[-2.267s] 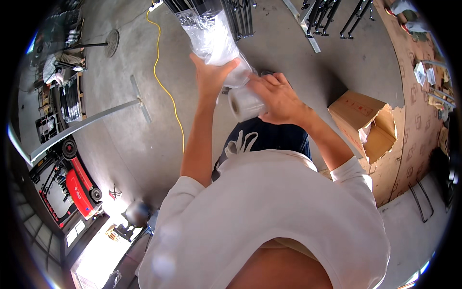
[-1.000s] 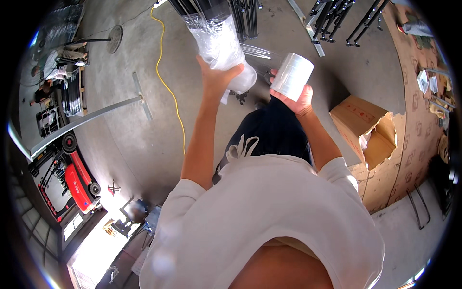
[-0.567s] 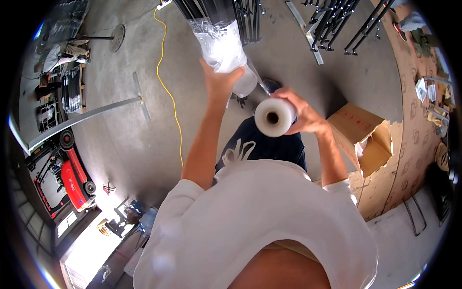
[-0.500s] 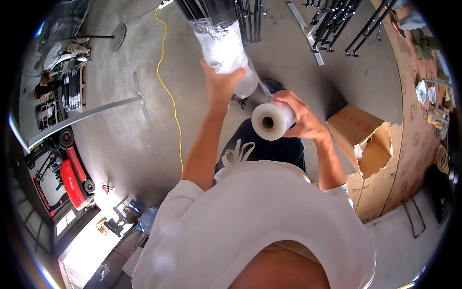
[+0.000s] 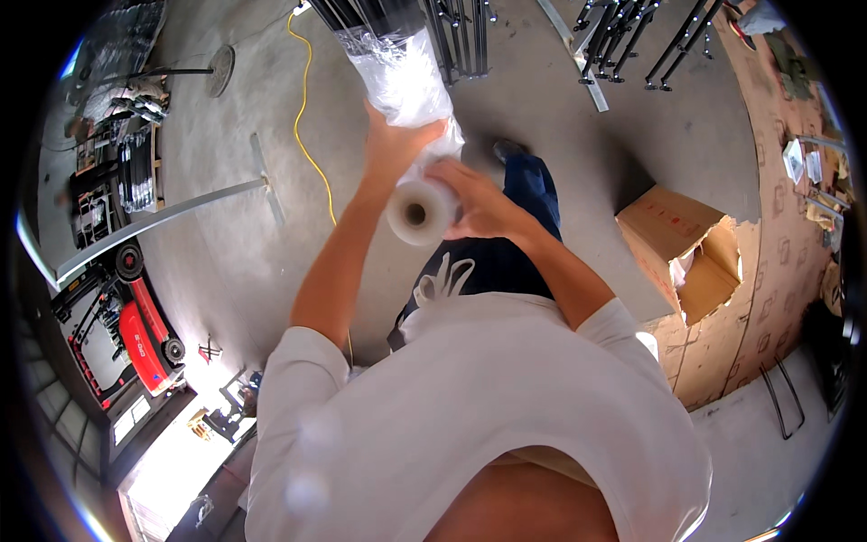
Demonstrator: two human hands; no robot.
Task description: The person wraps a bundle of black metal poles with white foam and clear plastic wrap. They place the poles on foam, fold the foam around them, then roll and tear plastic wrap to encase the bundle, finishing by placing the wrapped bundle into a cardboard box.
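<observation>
A bundle of black metal tubes runs away from me at the top centre, its near end wrapped in clear, shiny stretch film. My left hand grips this wrapped end from the left, thumb across the top and fingers hidden down the side. In my right hand is a thick roll of clear stretch film, its hollow core facing me. The roll is close against the near end of the bundle, just right of my left wrist. Its far end is hidden behind my right hand.
More black tube frames stand at the far right beside a metal bar. An open cardboard box sits at right. A yellow cable crosses the floor at left, with a red forklift beyond. People work far left.
My right hand has carried the film roll leftward, from right of the bundle to just under its near end. My left hand still grips the bundle, slightly further left. One leg now shows at right.
</observation>
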